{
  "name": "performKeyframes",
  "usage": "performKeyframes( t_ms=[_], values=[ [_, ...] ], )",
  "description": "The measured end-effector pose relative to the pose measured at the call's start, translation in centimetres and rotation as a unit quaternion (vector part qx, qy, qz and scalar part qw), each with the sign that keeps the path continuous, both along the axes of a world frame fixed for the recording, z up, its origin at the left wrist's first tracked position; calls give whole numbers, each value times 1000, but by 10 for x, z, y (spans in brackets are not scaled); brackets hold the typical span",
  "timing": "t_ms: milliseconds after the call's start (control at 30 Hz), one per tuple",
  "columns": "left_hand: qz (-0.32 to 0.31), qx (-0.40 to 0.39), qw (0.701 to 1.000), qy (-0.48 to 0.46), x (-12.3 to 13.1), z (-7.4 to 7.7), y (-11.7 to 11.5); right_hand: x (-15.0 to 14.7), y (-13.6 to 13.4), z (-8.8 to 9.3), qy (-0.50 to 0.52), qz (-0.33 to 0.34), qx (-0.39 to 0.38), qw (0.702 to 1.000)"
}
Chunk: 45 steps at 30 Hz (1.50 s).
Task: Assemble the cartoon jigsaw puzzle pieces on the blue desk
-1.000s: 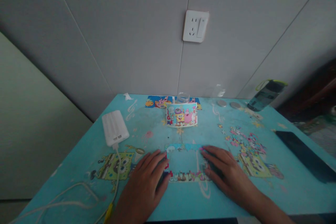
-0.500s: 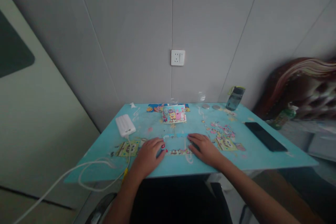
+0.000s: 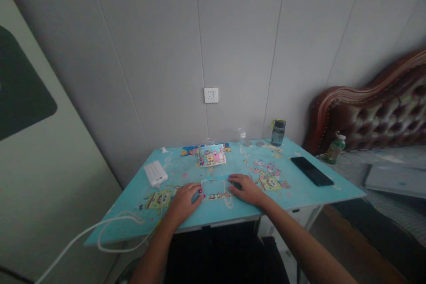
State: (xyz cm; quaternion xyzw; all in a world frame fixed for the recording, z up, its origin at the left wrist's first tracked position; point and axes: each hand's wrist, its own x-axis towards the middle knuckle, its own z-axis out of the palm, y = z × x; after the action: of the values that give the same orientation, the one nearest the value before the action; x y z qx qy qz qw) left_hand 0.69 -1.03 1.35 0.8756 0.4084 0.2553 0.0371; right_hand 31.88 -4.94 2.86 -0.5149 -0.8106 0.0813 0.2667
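Note:
A jigsaw border [image 3: 216, 196] lies flat on the blue cartoon-print table [image 3: 199, 215], its middle showing bare tabletop. Along its left edge rests my left hand [image 3: 183, 202], fingers curved and thumb apart from the index finger. My right hand [image 3: 245, 190] lies at the right edge, thumb and fingers spread, touching the border. No piece shows in either hand; their undersides are hidden. Behind the border a cartoon picture card [image 3: 212, 156] leans upright. Loose jigsaw pieces [image 3: 266, 168] are scattered to the right of my right hand.
A white power bank [image 3: 155, 173] with a white cable [image 3: 109, 220] lies at left. On the right are a black phone [image 3: 311, 171] and a dark water bottle [image 3: 278, 133]. A wall [image 3: 166, 53] borders the back; a leather headboard [image 3: 372, 115] stands right.
The head view has tilted up and turned right, so the table appears further left and more of the headboard shows. Both hands stay at the jigsaw border with little visible movement.

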Motion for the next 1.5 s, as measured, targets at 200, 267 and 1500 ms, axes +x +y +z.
performKeyframes(
  t_ms=[200,267,1500],
  values=[
    [1,-12,1000,-3,-1,-8,7,2,4,-3,-16,1,-23,1000],
    [4,-15,1000,-4,-2,-12,10,2,7,-5,-17,-2,-31,999],
    [-1,18,1000,-3,-3,-19,11,-1,-2,4,-13,-8,-54,998]
  ],
)
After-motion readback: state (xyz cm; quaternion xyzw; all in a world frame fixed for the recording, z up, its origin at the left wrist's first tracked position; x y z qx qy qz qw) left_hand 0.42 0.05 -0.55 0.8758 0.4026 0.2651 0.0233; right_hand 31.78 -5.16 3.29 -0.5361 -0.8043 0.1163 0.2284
